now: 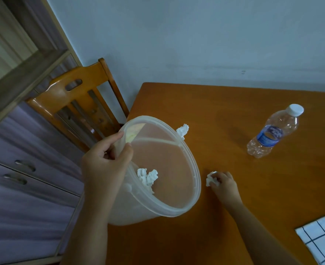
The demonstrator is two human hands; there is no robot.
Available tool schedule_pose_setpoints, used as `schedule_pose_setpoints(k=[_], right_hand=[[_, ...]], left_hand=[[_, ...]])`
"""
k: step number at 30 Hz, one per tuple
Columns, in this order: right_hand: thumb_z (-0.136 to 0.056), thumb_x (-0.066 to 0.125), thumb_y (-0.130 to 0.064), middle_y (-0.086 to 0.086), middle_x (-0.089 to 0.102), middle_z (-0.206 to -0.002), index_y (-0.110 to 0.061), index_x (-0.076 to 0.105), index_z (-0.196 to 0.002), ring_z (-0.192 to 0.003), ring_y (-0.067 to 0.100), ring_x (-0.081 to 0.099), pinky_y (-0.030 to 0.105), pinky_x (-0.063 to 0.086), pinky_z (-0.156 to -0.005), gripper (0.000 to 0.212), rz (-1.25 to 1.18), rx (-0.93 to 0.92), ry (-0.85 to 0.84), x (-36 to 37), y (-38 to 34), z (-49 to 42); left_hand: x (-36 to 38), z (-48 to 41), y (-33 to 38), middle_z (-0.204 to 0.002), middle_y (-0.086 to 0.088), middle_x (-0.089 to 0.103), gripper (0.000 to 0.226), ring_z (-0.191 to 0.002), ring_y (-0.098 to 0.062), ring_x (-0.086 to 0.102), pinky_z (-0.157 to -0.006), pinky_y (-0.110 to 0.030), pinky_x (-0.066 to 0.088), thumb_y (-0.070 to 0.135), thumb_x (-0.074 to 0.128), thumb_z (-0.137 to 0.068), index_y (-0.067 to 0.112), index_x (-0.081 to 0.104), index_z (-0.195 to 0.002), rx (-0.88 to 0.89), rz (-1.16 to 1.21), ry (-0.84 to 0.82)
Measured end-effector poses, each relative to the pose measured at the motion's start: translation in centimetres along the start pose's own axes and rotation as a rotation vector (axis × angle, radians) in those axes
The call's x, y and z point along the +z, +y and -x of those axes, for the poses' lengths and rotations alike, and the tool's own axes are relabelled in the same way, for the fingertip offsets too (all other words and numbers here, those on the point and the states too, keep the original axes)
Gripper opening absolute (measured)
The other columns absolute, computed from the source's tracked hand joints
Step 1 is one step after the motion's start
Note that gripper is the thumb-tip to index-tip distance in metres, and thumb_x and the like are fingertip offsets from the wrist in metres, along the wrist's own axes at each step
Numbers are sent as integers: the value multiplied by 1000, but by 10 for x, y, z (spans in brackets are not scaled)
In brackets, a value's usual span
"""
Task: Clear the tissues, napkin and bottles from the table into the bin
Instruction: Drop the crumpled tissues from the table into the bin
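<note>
My left hand (105, 161) grips the near rim of a translucent plastic bin (192, 169), held tilted at the left edge of the orange wooden table (224, 115). Crumpled white tissue (147, 177) lies inside the bin. My right hand (224, 183) pinches another crumpled tissue (210, 178) on the table just right of the bin. A third tissue (182, 130) sits on the table behind the bin's far rim. An empty, crushed clear bottle (272, 132) with a blue label and white cap lies at the right.
A white cloth with a dark grid (322, 240) lies at the table's near right corner. A wooden chair (77, 100) stands left of the table by the wall. A purple-fronted cabinet with drawers (24, 169) fills the left side.
</note>
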State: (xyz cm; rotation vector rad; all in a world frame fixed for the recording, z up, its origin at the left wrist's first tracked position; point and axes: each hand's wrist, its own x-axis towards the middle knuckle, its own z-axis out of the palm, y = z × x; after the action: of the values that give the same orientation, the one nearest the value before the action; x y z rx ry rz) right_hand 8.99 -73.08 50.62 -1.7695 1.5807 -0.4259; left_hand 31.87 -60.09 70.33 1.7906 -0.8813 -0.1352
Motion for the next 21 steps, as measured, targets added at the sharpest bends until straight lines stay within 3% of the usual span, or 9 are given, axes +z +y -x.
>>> schedule_pose_setpoints(k=[2,6,10,14,21], right_hand=[[-80,61,-9,9,51,-107,-9,59,-106,-83,14,51,20,42,-65,25,-32,-1,43,-3,-9,10],[-78,65,-10,6,52,-100,-12,61,-100,-79,13,53,12,39,-59,23,-119,-82,116,-16,-38,28],[-76,67,-9,1,54,-94,-18,61,-95,-78,8,55,13,43,-59,21,-189,-183,177,-30,-74,47],[-76,67,-9,-7,53,-89,-24,61,-89,-78,2,54,4,44,-62,21,-248,-260,209,-39,-110,66],[-75,68,-10,-16,50,-86,-23,62,-90,-77,0,53,4,42,-64,22,-256,-392,122,-32,-164,81]], left_hand=[[-7,0,-1,-68,27,62,31,-68,-1,58,-55,-26,55,22,65,-73,46,59,-91,5,8,-18],[-18,0,-5,-67,8,60,31,-63,-12,56,-55,-34,53,20,66,-73,41,61,-95,19,26,-12],[-28,0,-10,-71,12,62,31,-62,-5,56,-55,-24,47,19,67,-72,35,64,-99,-3,62,-17],[-37,-1,-14,-69,16,58,30,-61,1,53,-53,-21,44,21,67,-71,28,67,-101,-28,76,-34],[-47,-4,-16,-71,14,57,30,-60,9,51,-44,-6,39,19,67,-71,26,67,-101,-17,77,-43]])
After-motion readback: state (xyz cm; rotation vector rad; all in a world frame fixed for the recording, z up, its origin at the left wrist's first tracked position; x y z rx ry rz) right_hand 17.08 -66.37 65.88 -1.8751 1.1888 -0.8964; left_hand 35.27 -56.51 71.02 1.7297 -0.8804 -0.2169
